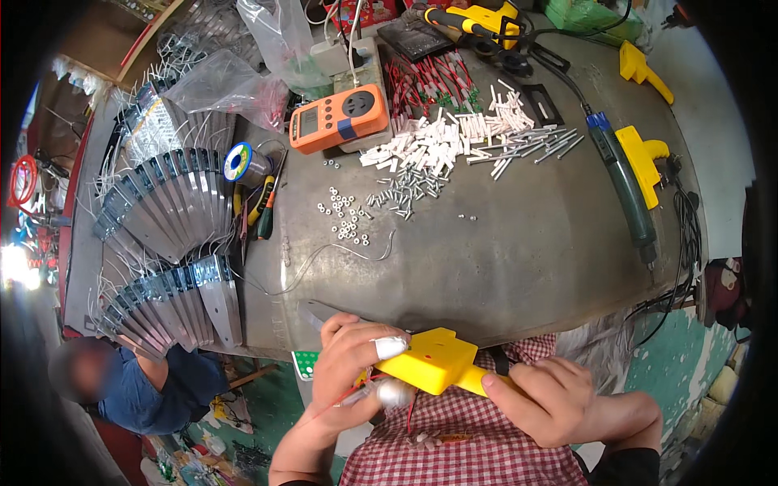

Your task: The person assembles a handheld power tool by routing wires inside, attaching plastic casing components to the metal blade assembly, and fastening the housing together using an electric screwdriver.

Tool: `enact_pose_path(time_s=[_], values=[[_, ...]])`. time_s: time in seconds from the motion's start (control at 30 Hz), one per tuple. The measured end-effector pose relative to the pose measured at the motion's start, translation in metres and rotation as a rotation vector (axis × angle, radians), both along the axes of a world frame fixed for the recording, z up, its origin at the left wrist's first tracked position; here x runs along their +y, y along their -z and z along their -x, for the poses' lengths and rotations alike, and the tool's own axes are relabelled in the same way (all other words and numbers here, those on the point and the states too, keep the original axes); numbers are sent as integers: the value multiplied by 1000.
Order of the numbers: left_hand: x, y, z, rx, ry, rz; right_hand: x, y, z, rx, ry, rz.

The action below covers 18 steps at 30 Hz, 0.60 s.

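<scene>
Near the table's front edge, both my hands hold a yellow plastic housing with a handle (pixel 438 360). My left hand (pixel 348 373) is closed round its wide end, white coverings on the thumb and one finger. My right hand (pixel 551 401) wraps round the handle at the other end. A flat metal blade (pixel 314 314) sticks out beyond my left fingers; how it joins the housing is hidden. Thin red wire (pixel 409 417) hangs below the left hand. Behind lie small screws (pixel 405 194), nuts (pixel 348 219) and white sleeves (pixel 438 146).
Wired metal blades (pixel 170 202) fan out at left, beside a solder spool (pixel 243 164). An orange meter (pixel 339 120) stands at the back. A corded electric screwdriver (pixel 622 190) and another yellow housing (pixel 640 166) lie at right. A person in blue (pixel 162 389) is at lower left.
</scene>
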State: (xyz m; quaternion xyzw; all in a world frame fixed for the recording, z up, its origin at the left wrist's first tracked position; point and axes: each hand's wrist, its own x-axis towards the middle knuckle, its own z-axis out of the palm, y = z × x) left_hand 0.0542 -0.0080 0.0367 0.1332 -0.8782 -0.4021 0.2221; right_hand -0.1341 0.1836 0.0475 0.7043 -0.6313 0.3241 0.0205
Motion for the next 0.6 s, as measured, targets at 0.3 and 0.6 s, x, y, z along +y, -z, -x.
enact_pose_path(time_s=[0.3, 0.6], values=[[20, 2, 8, 108, -79, 199, 1, -5, -16, -58, 68, 64], [-2, 11, 60, -134, -189, 41, -33, 17, 55, -697, 237, -501]])
